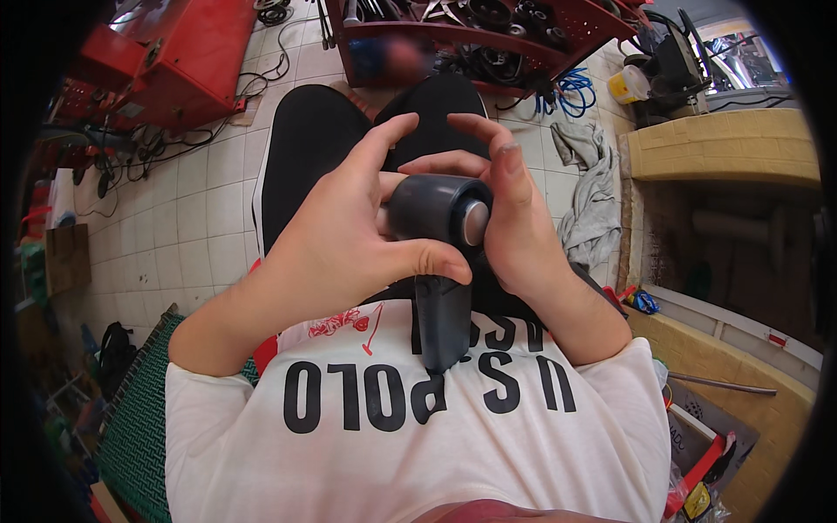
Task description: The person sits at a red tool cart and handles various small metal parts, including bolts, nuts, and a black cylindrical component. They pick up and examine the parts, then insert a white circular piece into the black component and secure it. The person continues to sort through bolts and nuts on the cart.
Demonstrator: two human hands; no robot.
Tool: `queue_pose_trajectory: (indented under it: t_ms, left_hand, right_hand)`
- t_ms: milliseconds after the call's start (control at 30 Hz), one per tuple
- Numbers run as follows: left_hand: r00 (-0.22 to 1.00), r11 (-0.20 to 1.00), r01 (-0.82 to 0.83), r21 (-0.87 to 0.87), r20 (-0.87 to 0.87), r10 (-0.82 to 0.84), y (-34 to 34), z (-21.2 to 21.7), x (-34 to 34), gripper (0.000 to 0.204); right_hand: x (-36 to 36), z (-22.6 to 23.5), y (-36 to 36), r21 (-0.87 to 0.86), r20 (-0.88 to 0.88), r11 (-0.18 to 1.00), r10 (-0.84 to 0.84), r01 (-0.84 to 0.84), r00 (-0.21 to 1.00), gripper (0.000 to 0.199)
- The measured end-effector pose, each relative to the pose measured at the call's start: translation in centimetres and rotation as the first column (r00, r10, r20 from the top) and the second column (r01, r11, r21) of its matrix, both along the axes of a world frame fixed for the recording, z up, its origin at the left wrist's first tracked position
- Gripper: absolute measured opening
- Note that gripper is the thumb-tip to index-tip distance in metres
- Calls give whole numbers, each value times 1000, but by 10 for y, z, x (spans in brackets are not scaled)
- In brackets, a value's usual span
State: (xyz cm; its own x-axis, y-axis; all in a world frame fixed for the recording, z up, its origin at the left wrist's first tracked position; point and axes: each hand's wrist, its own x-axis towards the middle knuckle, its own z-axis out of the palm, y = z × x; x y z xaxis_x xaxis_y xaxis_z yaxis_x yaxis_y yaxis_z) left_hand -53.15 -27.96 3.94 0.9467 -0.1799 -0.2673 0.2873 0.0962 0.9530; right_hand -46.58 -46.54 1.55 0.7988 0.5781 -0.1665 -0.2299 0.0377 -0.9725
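A dark grey hair dryer-shaped device is held over my lap, its round barrel lying crosswise and its handle pointing down toward my shirt. A silver disc shows at the barrel's right end. My left hand is closed round the barrel's left side, the thumb across the top of the handle and the index finger raised. Cupped at the right end, my right hand touches the barrel with its palm side; its fingers curve behind the barrel, partly hidden, and its thumb points up.
A red tool cart filled with parts stands ahead. Red cabinets and black cables are at the far left. A grey cloth and blue hose lie on the tiled floor to the right, near a yellow ledge.
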Motion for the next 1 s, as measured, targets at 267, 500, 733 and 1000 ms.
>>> queue_pose_trajectory:
  t_ms: [267, 500, 733, 1000]
  left_hand:
    - [993, 985, 17, 172, 109, -37, -4, 15, -1, 122]
    - [984, 937, -16, 350, 172, -47, -8, 17, -2, 119]
    - [964, 971, -84, 222, 267, 22, -11, 13, 2, 122]
    - [688, 937, -251, 244, 725, -5, -22, -3, 14, 122]
  right_hand:
    - [1, 8, 9, 221, -19, 975, 0, 4, 1000, 69]
    - [3, 9, 13, 258, 12, 966, -21, 17, 1000, 62]
    - [21, 30, 14, 138, -277, 988, -26, 67, 961, 94]
    - [20, 31, 11, 117, 362, 990, -118, 80, 925, 84]
